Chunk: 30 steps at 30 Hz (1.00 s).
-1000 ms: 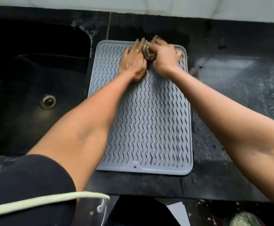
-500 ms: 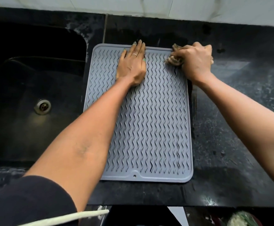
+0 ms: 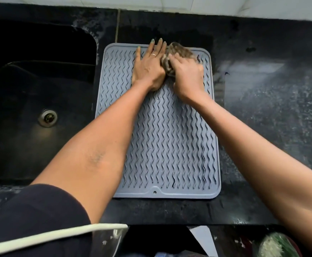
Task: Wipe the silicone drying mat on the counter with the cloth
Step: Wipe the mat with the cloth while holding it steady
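A grey silicone drying mat (image 3: 170, 145) with wavy ridges lies lengthwise on the black counter. My left hand (image 3: 148, 65) presses flat on the mat's far part, fingers spread, a ring on one finger. My right hand (image 3: 187, 75) is right beside it, gripping a bunched brownish cloth (image 3: 177, 51) against the mat near its far edge. Part of the cloth pokes out beyond my fingers; the rest is hidden under the hand.
A black sink (image 3: 31, 108) with a metal drain (image 3: 47, 117) lies left of the mat. The dark speckled counter (image 3: 272, 117) stretches to the right, wet-looking. A white tiled wall (image 3: 170, 4) runs along the back. The counter's front edge is below the mat.
My right hand slid the cloth left from the mat's far right corner back beside my left hand. The left hand stayed pressed in place.
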Available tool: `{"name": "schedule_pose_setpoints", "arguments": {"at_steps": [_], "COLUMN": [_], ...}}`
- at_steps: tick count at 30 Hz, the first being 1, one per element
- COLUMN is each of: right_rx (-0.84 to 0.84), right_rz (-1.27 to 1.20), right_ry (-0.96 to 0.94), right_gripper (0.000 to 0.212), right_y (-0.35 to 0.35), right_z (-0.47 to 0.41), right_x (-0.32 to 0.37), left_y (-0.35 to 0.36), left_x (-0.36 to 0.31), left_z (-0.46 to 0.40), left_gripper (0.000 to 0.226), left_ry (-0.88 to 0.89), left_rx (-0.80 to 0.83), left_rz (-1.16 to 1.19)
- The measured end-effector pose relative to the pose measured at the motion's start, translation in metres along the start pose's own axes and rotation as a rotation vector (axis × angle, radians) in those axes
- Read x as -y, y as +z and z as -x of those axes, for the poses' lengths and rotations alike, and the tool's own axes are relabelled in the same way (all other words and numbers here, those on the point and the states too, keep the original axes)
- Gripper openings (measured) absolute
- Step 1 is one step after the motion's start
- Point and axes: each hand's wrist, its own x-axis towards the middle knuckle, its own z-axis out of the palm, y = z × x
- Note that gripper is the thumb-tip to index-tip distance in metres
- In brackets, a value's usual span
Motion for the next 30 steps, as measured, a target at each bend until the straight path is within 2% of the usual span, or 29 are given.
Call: {"name": "schedule_pose_setpoints", "arguments": {"at_steps": [4, 8, 10, 12, 13, 14, 16, 17, 18, 20, 21, 22, 24, 26, 28, 30], "right_rx": [-0.006, 0.116, 0.070, -0.082, -0.105, -0.042, 0.191, 0.233, 0.207, -0.153, -0.276, -0.286, -0.079, 0.144, 0.190, 0.111], "right_rz": [-0.095, -0.123, -0.270, -0.428, -0.485, -0.541, -0.631, -0.584, -0.438, -0.096, -0.072, -0.124, -0.163, -0.084, -0.034, 0.035], "right_ry": [-0.071, -0.082, 0.052, 0.226, 0.291, 0.338, 0.397, 0.413, 0.419, 0.359, 0.277, 0.172, 0.038, 0.011, -0.006, -0.031], "right_gripper": [0.053, 0.042, 0.040, 0.045, 0.047, 0.045, 0.033, 0.035, 0.043, 0.049, 0.045, 0.039, 0.034, 0.051, 0.058, 0.054], "right_y": [-0.012, -0.033, -0.051, -0.062, -0.063, -0.064, -0.064, -0.062, -0.058, -0.052, -0.049, -0.046, -0.033, -0.019, -0.009, -0.002], "right_z": [0.068, 0.097, 0.087, 0.063, 0.046, 0.025, -0.010, -0.023, -0.030, -0.031, -0.028, -0.026, -0.024, -0.020, -0.016, -0.016], "right_x": [-0.001, 0.004, 0.004, 0.002, -0.001, -0.005, -0.009, -0.012, -0.015, -0.020, -0.018, -0.017, -0.018, -0.027, -0.037, -0.042], "left_y": [0.000, 0.001, 0.002, 0.001, 0.002, 0.001, 0.001, 0.001, 0.002, 0.003, 0.003, 0.003, 0.002, 0.002, 0.002, 0.002], "left_x": [-0.001, -0.002, -0.002, 0.000, 0.001, 0.001, 0.001, 0.001, 0.000, 0.001, 0.001, 0.001, 0.000, 0.000, -0.001, 0.000], "left_z": [0.001, 0.002, 0.002, 0.000, 0.000, -0.001, 0.000, 0.000, 0.000, 0.000, 0.000, 0.000, 0.000, 0.001, 0.001, 0.002], "left_gripper": [0.054, 0.054, 0.054, 0.054, 0.054, 0.054, 0.054, 0.054, 0.054, 0.054, 0.054, 0.055, 0.055, 0.055, 0.055, 0.055], "left_ry": [-0.011, -0.017, -0.018, -0.013, -0.011, -0.007, -0.001, 0.000, 0.001, -0.009, -0.013, -0.016, -0.012, -0.013, -0.014, -0.010], "left_rx": [0.000, -0.008, -0.011, -0.008, -0.007, -0.011, -0.016, -0.022, -0.027, -0.031, -0.034, -0.040, -0.043, -0.046, -0.053, -0.047], "left_rz": [-0.005, 0.014, 0.015, 0.022, 0.027, 0.035, 0.045, 0.049, 0.055, 0.072, 0.074, 0.070, 0.060, 0.062, 0.060, 0.062]}}
